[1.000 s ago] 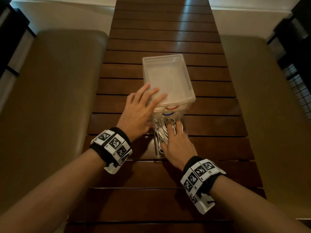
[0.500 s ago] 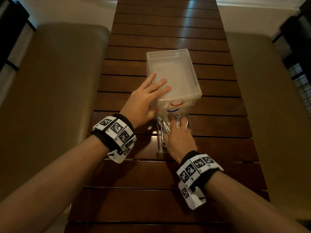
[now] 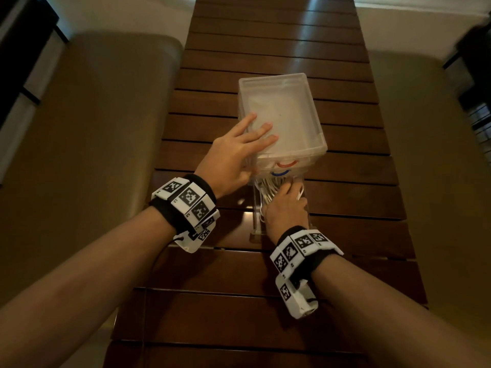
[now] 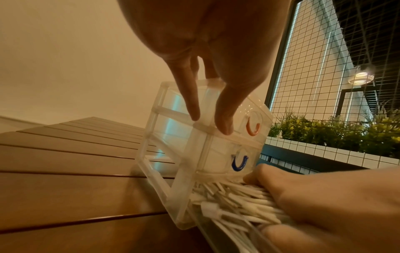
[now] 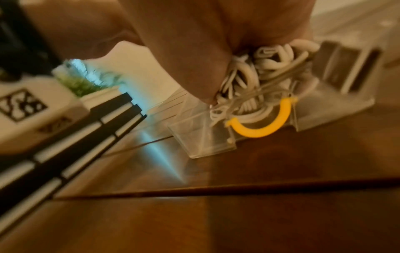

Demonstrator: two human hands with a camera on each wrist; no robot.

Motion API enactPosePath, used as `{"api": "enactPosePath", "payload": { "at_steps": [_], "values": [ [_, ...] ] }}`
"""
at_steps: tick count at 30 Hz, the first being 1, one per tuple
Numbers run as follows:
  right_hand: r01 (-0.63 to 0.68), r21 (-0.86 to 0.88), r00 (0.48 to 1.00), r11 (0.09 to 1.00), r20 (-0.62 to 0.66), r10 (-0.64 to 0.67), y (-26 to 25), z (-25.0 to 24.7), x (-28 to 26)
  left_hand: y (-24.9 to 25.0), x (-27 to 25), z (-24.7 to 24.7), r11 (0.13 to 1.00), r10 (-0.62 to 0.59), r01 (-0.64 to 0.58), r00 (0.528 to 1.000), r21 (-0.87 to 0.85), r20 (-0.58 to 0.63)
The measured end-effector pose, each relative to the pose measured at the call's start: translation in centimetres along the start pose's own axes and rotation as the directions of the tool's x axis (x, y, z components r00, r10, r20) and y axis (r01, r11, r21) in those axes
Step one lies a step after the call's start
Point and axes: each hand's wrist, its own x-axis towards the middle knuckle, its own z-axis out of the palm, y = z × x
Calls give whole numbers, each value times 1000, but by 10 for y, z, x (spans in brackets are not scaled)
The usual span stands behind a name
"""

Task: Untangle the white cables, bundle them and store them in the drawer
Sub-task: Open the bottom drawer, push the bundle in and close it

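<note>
The white cables (image 3: 266,191) were already pressed down into the pulled-out bottom drawer (image 5: 216,137) by the flattened right hand (image 3: 285,208) (yellow handle nearest), the clear drawer unit (image 3: 289,123) was steadied on the counter (image 3: 265,301) by the spread left hand (image 3: 233,160), and only closing seemingly remained.

The left hand (image 3: 233,158) lies flat, fingers straight and spread; the right hand (image 3: 287,208) presses palm-down, fingers extended forward.

The right hand (image 3: 285,208) covers most of the cables (image 3: 265,191); its fingertips seem buried among them.
</note>
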Motion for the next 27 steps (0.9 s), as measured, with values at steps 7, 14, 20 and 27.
{"api": "enactPosePath", "payload": {
  "at_steps": [7, 14, 20, 27],
  "values": [
    [169, -185, 984, 968, -17, -175, 8, -4, 8, -3, 4, -3, 999, -37, 37, 999, 9, 20],
    [401, 77, 908, 913, -170, -384, 36, -10, -5, -1, 3, -4, 995, -57, 59, 998, -78, 26],
    [448, -8, 866, 894, -247, -436, 37, -6, -9, -1, 2, -4, 995, -73, 75, 997, -69, 34],
    [396, -86, 878, 914, -256, -405, 33, 0, 2, -4, 2, -1, 998, -52, 52, 999, -31, 4]
  ]
}}
